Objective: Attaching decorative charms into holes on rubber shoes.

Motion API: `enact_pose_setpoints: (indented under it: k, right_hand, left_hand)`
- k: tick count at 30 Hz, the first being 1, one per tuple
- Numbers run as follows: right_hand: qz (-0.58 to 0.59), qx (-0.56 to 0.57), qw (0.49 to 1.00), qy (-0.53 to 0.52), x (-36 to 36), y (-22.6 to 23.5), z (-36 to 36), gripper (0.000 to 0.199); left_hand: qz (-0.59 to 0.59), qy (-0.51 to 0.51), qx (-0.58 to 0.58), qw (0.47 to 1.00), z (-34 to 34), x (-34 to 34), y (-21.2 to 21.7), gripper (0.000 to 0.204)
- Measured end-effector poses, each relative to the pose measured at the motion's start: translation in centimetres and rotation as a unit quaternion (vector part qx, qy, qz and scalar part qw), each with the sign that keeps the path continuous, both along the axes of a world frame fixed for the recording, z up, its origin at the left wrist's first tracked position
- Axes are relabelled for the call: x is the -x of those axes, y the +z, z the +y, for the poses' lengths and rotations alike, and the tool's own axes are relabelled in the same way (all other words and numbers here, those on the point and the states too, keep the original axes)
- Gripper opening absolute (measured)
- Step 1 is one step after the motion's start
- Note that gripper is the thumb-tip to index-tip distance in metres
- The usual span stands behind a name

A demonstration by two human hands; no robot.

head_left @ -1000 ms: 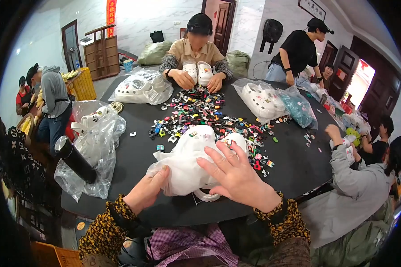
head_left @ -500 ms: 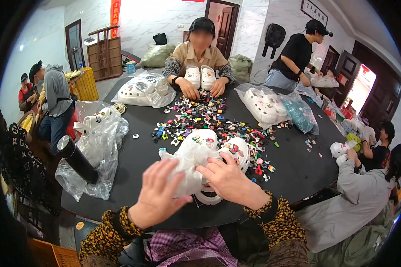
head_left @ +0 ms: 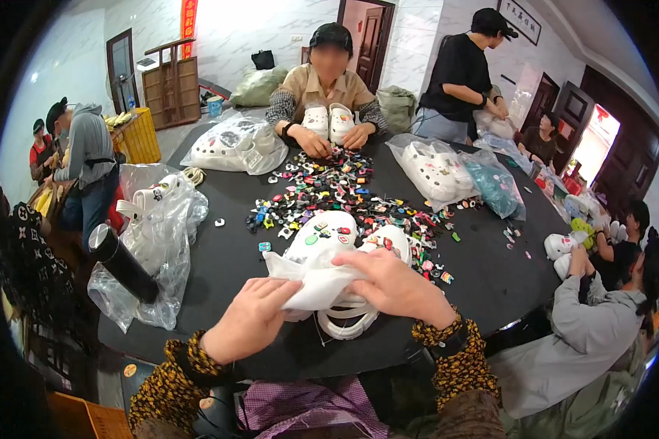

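Observation:
A pair of white clogs with colourful charms on the toes stands in front of me, the left clog beside the right clog. Over their heel side lies a thin white sheet, soft and crumpled; paper or plastic, I cannot tell. My left hand pinches its near left edge between thumb and fingers. My right hand grips its right side, fingers closed and covering part of the right clog. A pale heel strap shows below the sheet. Loose shoe charms lie heaped just beyond the clogs.
Bagged clogs stand at the back left, with another bag at the back right. On the left, a black cylinder leans on a clear bag. Across the black table, a person handles charms before white clogs. Others work around.
My left hand has gone from spread fingers to pinching the white sheet. The sheet is now pulled flatter toward me, and my right hand has shifted slightly right.

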State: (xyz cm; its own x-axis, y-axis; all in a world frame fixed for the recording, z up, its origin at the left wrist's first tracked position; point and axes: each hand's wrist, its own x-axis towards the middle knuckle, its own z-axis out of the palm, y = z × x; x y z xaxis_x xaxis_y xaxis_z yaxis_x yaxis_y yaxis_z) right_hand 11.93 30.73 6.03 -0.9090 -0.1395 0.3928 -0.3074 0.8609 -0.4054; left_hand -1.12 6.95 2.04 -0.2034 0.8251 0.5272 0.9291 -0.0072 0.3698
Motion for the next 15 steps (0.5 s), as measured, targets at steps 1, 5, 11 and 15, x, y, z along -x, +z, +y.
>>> enact_pose_setpoints:
  k: [1, 5, 11, 15]
  right_hand:
    - [-0.022, 0.087, 0.996, 0.002, 0.2, 0.1, 0.3, 0.032]
    - [-0.049, 0.131, 0.990, -0.026, 1.6, -0.3, 0.9, 0.023]
    - [0.030, -0.007, 0.998, -0.047, 2.9, -2.2, 0.4, 0.013]
    - [0.038, -0.039, 0.997, -0.048, 3.2, -3.1, 0.5, 0.013]
  left_hand:
    - [-0.004, -0.003, -0.003, 1.000, 0.1, 0.4, 0.1, 0.045]
    - [-0.251, -0.001, 0.070, 0.965, 0.8, 2.5, 0.7, 0.027]
    - [-0.305, 0.114, 0.120, 0.938, 3.2, 4.3, 1.1, 0.027]
    - [-0.212, 0.108, 0.064, 0.969, 3.4, 3.3, 1.7, 0.026]
